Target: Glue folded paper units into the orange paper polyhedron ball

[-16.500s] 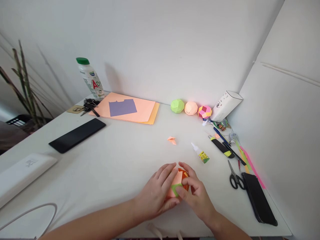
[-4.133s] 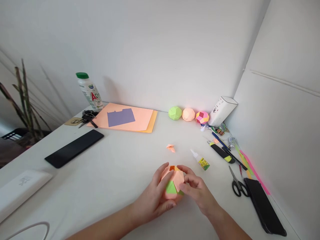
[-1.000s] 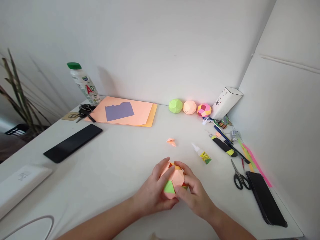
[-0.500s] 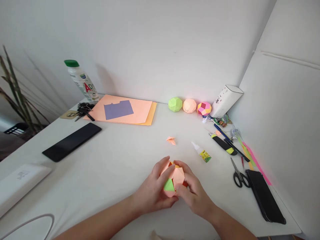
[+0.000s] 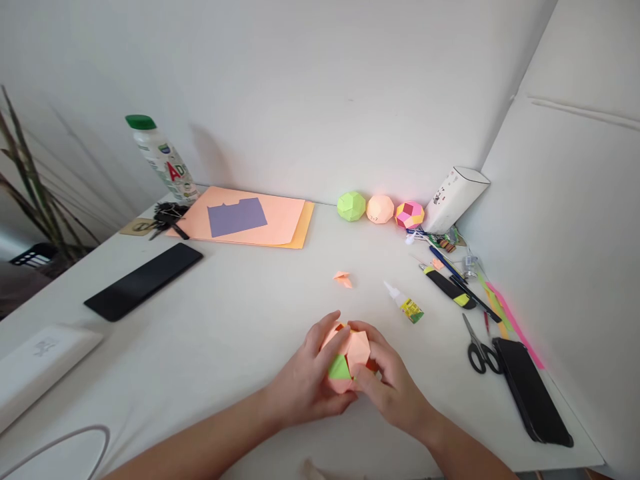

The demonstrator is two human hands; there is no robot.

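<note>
Both hands cup a faceted paper ball (image 5: 349,357) of peach, green and orange panels just above the white table (image 5: 240,320). My left hand (image 5: 307,380) wraps its left side with the thumb on top. From the right, my right hand (image 5: 393,387) pinches it with curled fingers. A small folded peach paper piece (image 5: 343,279) lies a little beyond the hands, and a small glue bottle (image 5: 405,305) lies to their right.
Three finished paper balls, green (image 5: 351,205), peach (image 5: 380,209) and pink-yellow (image 5: 409,215), sit by the wall beside a white box (image 5: 453,197). Pens, scissors (image 5: 479,347) and a black phone (image 5: 531,399) line the right edge. Peach sheets (image 5: 245,217), keys, a bottle (image 5: 159,159) and a black slab (image 5: 143,281) lie left.
The hands have turned the paper ball slightly between them and stay at the same spot. The view has shifted a little.
</note>
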